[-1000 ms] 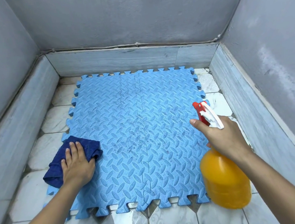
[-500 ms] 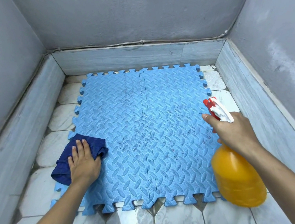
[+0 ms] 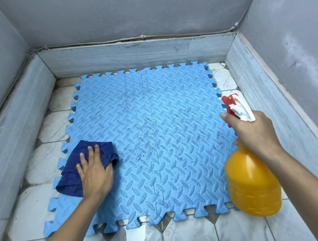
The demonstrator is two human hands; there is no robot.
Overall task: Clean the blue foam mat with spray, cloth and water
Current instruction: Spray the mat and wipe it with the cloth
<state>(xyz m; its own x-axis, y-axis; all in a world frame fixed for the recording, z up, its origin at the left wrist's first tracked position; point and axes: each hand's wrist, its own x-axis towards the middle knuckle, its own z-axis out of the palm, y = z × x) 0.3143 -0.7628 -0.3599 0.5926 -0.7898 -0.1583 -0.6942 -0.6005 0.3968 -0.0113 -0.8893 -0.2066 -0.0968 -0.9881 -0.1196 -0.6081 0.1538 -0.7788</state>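
Foam mat (image 3: 156, 139), blue and made of four interlocked tiles with a raised tread pattern, is laid flat at the middle of the tiled floor (image 3: 45, 130), its toothed edges showing on all sides. Dark specks are scattered across its centre and toward 3 o'clock; what they consist of cannot be made out. At 8 o'clock on the mat a dark blue cloth (image 3: 85, 165) is bunched and pressed down by the left hand (image 3: 95, 174), whose fingers are laid nearly straight on top; part of the cloth is hidden under the palm. At 4 o'clock an orange spray bottle (image 3: 253, 185) is held above the mat's edge by the right hand (image 3: 255, 133), which is wrapped round its neck, with the forefinger stretched to the front of the red and white spray head (image 3: 233, 106). The trigger itself is covered by the hand. The mat's corner at 5 o'clock is concealed behind the bottle. A low grey tiled kerb (image 3: 129, 55) is seen from 9 through 12 to 3 o'clock, with grey walls (image 3: 125, 11) above. Both forearms are cut off by the lower frame edge.
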